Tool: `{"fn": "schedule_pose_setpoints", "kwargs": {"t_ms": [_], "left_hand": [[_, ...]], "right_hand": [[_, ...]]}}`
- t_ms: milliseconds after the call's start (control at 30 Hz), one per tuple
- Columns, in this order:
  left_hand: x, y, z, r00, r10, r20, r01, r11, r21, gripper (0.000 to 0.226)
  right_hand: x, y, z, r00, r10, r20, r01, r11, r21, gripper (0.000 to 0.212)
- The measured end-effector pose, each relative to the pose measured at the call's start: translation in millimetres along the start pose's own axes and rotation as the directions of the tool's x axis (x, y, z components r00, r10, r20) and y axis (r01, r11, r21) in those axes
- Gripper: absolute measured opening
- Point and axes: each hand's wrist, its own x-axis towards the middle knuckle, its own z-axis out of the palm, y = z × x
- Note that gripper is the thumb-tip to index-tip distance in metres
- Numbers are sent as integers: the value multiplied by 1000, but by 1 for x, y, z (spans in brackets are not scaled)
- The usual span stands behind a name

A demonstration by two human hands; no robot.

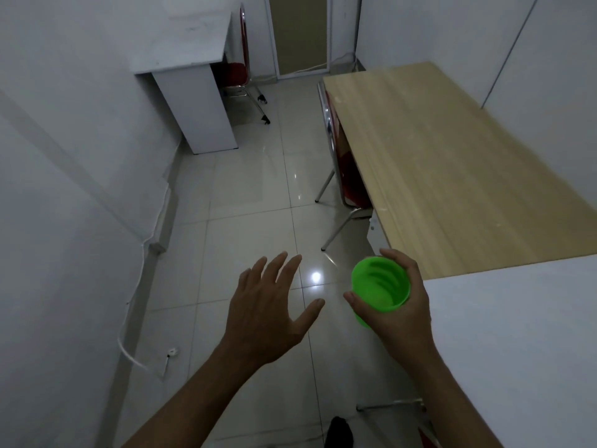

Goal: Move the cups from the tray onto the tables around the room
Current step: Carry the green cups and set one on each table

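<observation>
A bright green plastic cup (379,287) is upright in my right hand (400,315), fingers wrapped round its side, above the tiled floor just left of the white table's corner. My left hand (271,305) hovers beside it to the left, fingers spread and holding nothing. A wooden-topped table (452,169) stretches along the right wall ahead. A white table (517,350) lies at the near right, and a white desk (187,43) stands against the left wall at the back. No tray is in view.
A red chair with chrome legs (336,156) is tucked at the wooden table's left side. Another red chair (240,72) sits by the white desk. A white cable (129,347) trails along the left wall. A door (300,33) is at the far end.
</observation>
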Motion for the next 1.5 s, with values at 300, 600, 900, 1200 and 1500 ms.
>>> {"fn": "schedule_pose_setpoints", "kwargs": {"t_ms": [300,600,900,1200,1500], "left_hand": [[104,-23,12,999,45,-8,-46,998,-49,88],[250,-70,11,985,171,-27,-173,975,-138,86],[389,-63,13,941,338,-34,-339,927,-158,82],[528,-6,70,916,401,25,-390,902,-185,83],[665,54,157,933,349,88,-311,905,-289,83]], "right_hand": [[91,23,22,998,17,-65,-21,998,-66,78],[209,44,64,986,4,-168,-28,989,-143,74],[318,67,70,944,20,-329,-74,985,-154,75],[443,119,21,925,16,-381,-84,983,-161,76],[567,195,-40,920,49,-390,-113,983,-142,99]]}}
